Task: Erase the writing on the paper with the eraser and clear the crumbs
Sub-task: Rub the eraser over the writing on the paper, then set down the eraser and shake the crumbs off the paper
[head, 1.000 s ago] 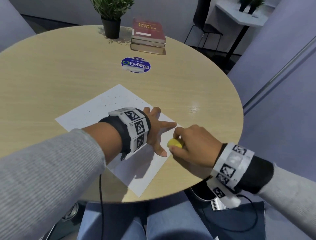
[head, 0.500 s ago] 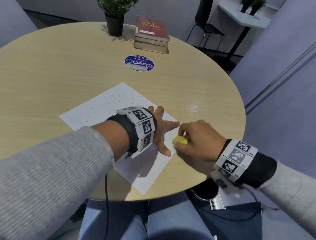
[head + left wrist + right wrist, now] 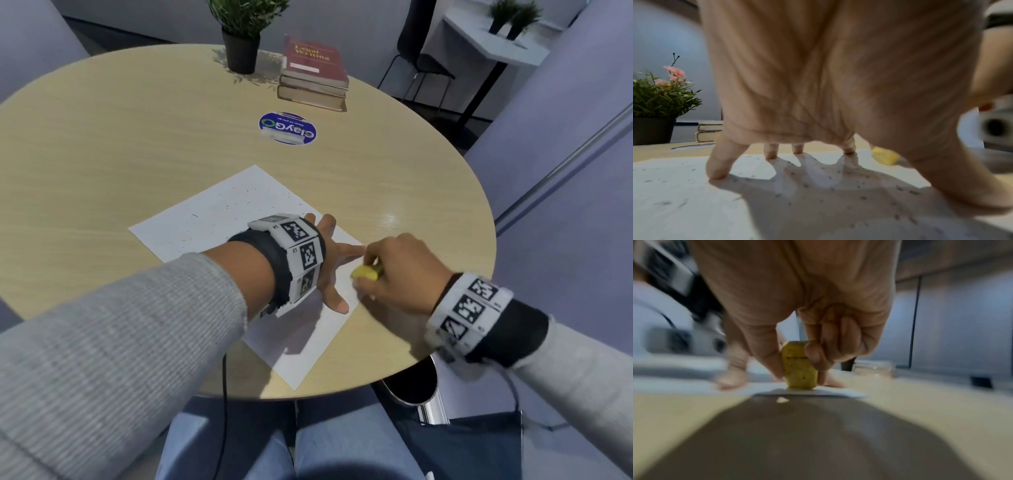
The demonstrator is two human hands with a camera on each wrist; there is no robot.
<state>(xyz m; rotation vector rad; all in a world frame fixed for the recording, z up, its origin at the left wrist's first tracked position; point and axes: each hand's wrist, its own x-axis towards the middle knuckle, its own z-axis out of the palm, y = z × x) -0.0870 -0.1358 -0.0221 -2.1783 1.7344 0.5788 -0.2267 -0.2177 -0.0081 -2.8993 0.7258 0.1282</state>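
Note:
A white sheet of paper (image 3: 219, 219) lies on the round wooden table (image 3: 137, 144), dotted with small dark eraser crumbs (image 3: 236, 205). My left hand (image 3: 329, 263) presses down on the sheet's right part with its fingers spread and straight; in the left wrist view the fingertips (image 3: 717, 170) touch the paper (image 3: 684, 194). My right hand (image 3: 394, 274) pinches a yellow eraser (image 3: 366, 272) between thumb and fingers at the sheet's right edge. In the right wrist view the eraser (image 3: 799, 368) stands upright with its lower end on the paper (image 3: 807, 391).
A round blue sticker (image 3: 287, 128) lies beyond the paper. A potted plant (image 3: 241, 37) and a stack of books (image 3: 313, 73) stand at the table's far edge. The table's near edge runs just below the paper; my legs (image 3: 274, 445) are under it.
The right hand with the eraser has shifted slightly up and left along the paper's right edge. The left hand has stayed pressed on the sheet.

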